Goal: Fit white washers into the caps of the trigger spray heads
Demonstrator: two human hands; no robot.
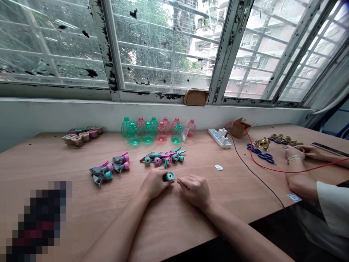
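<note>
Presently, left hand [155, 183] grasps a dark-grey plastic spray head with round teal collar [169, 176] over the brown wooden table [169, 222], right hand [195, 189] pinching a small thin piece [175, 179] beside that collar.

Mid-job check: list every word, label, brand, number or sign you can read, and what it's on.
No text can be read in this view.
Blue-and-white card at the table's near edge, right side: marks present, too small and blurred to read.
Power strip: no lettering can be made out.
Spray head in the left hand: no lettering can be made out.
White discs: same.
</note>
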